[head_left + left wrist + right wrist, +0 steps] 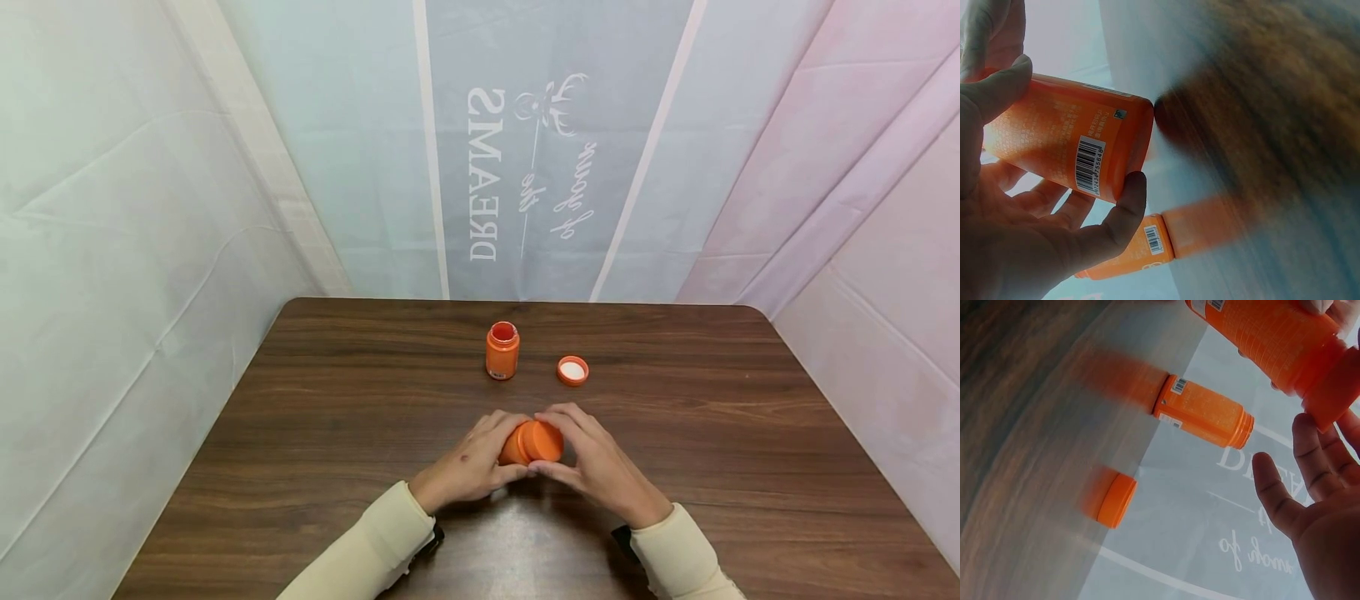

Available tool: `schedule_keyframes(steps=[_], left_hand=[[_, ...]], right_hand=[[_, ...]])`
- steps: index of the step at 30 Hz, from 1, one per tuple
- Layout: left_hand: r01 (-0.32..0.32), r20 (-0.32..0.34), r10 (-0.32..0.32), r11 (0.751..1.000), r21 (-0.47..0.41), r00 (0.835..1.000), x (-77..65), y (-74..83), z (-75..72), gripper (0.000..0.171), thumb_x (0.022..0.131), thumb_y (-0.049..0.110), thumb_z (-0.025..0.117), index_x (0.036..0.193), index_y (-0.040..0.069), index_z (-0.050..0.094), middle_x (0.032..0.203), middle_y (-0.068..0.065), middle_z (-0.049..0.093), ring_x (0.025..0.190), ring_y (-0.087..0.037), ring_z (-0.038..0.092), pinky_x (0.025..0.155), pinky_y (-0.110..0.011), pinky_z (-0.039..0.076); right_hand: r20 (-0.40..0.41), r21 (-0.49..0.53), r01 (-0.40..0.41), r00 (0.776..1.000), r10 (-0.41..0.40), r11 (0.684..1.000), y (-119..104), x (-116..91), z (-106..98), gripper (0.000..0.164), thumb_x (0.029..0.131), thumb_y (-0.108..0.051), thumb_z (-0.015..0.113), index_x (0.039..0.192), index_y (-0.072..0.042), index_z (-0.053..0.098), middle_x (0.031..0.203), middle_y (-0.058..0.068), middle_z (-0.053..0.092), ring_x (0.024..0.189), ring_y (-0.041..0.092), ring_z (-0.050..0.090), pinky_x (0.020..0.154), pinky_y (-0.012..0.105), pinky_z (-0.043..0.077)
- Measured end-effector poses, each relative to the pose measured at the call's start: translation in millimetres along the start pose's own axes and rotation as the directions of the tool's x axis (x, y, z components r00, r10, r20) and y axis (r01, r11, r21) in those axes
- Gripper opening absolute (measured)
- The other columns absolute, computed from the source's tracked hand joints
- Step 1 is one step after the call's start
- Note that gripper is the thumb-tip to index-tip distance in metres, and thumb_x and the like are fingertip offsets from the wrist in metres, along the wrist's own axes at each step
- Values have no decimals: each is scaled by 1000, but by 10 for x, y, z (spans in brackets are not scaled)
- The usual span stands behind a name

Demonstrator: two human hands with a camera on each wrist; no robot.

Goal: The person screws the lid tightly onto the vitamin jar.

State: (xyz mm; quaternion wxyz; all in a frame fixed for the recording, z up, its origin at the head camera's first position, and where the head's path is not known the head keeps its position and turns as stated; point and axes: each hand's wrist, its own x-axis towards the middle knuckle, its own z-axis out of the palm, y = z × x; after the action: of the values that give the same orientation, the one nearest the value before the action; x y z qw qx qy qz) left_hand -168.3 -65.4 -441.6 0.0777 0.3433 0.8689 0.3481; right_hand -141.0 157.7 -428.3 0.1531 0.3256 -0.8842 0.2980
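Gripping the tilted orange bottle [513, 450] from the left, your left hand [472, 462] has its fingers and thumb curled round the body. Your right hand [600, 462] is partly closed — thumb on the near side, fingers on the far side — and pinches the orange cap [546, 442] at the bottle's mouth. The cap faces right; you cannot tell from here whether it is screwed down or only resting on the neck. This bottle is near the middle of the brown table [360, 400], between your hands, and its base touches or nearly touches the wood. A barcode [1090, 165] shows on its label in the left wrist view.

Beyond your hands, a second orange bottle [502, 357] stands upright and uncapped at the far side. To its right, and apart from it, a loose orange lid [573, 371] lies with its white inside facing up. You wear cream sleeves [386, 529] on both arms. Behind the table's far edge hangs a pale backdrop [637, 125] with mirrored white lettering [486, 175], including the word DREAMS.
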Motion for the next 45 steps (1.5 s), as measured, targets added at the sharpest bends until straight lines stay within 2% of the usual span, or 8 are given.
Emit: schedule_keyframes(steps=[5, 8, 14, 21, 31, 36, 45], left_hand=[[-10, -6, 10, 1000, 5, 1000, 2, -6, 10, 56, 91, 32, 76, 138, 18, 50, 125, -1, 54, 108, -15, 50, 90, -33, 46], [-6, -7, 6, 1000, 4, 1000, 3, -4, 12, 57, 90, 34, 77, 138, 17, 51, 123, 0, 55, 107, -15, 50, 90, -33, 46], [-2, -6, 2, 1000, 4, 1000, 5, -9, 22, 57, 89, 34, 77, 138, 18, 51, 123, 0, 55, 108, -15, 50, 91, -33, 45], [6, 1, -6, 1000, -7, 1000, 10, -11, 21, 56, 90, 34, 76, 137, 19, 51, 124, 0, 55, 108, -14, 50, 90, -33, 46], [30, 19, -30, 999, -21, 999, 14, 0, 8, 56, 90, 33, 77, 138, 19, 51, 125, 0, 54, 108, -14, 50, 91, -34, 46], [35, 22, -35, 999, -17, 999, 18, 11, 0, 56, 90, 32, 77, 138, 20, 51, 126, 0, 54, 108, -15, 50, 91, -34, 46], [18, 9, -18, 1000, 0, 1000, 17, 32, -13, 55, 91, 32, 76, 138, 19, 50, 125, 0, 54, 108, -15, 50, 89, -33, 46]], right_hand=[[43, -3, -20, 999, 20, 1000, -9, -6, -46, 60, 84, -39, 81, 130, -7, 60, 126, -1, 56, 107, 16, 57, 85, 41, 53], [58, -3, -8, 998, 8, 1000, -4, -11, -64, 57, 85, -32, 81, 131, -6, 59, 127, 1, 55, 109, 17, 57, 87, 41, 53], [50, -4, 26, 998, -26, 1000, 6, -12, -69, 56, 83, -22, 82, 130, -2, 59, 126, 4, 57, 107, 19, 59, 85, 40, 54], [48, 12, 7, 999, -8, 1000, -4, 0, -50, 57, 80, -16, 85, 128, 0, 59, 123, 4, 57, 103, 16, 60, 81, 33, 55], [43, 28, -41, 998, 40, 999, -35, 11, -39, 57, 82, -19, 85, 128, 2, 58, 120, 7, 58, 96, 13, 60, 75, 36, 57], [31, 18, -44, 999, 43, 999, -48, 14, -48, 57, 82, -22, 85, 127, 2, 58, 118, 7, 59, 93, 12, 59, 73, 33, 56], [54, 15, -90, 995, 89, 996, -83, 24, -99, 61, 82, -27, 85, 129, -1, 57, 116, 4, 59, 89, 8, 57, 71, 32, 55]])
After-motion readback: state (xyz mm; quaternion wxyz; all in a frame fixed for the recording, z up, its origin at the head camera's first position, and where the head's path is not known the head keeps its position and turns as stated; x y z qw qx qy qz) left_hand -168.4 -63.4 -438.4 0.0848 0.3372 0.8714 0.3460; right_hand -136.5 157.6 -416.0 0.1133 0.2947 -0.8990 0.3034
